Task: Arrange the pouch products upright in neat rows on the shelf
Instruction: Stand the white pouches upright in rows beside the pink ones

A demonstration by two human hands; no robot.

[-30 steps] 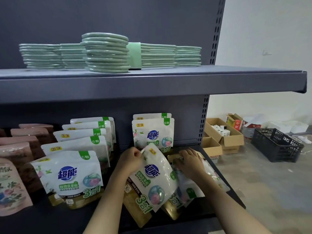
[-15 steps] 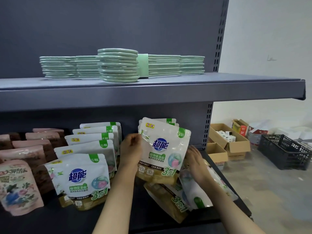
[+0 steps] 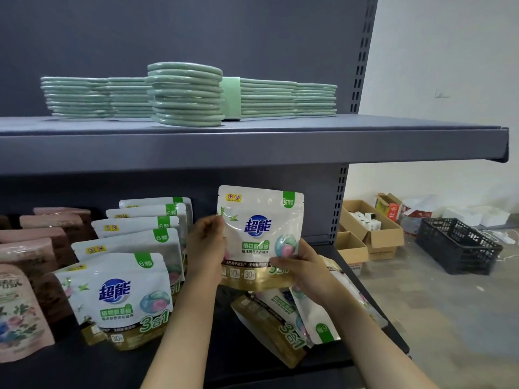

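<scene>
Both hands hold one 超能 laundry-bead pouch [image 3: 261,237] upright above the lower shelf [image 3: 196,360], right of the standing pouch row [image 3: 126,287]. The left hand [image 3: 205,245] pinches its left edge and the right hand [image 3: 292,265] grasps its lower right corner, likely to square it for a second row. It reads "3合1" and "6颗". Fallen pouches [image 3: 283,324] lie beneath.

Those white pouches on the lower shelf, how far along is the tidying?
One row of white pouches already stands upright. Both the left hand and right hand hold one pouch upright. Several loose pouches still lie flat beneath, waiting.
</scene>
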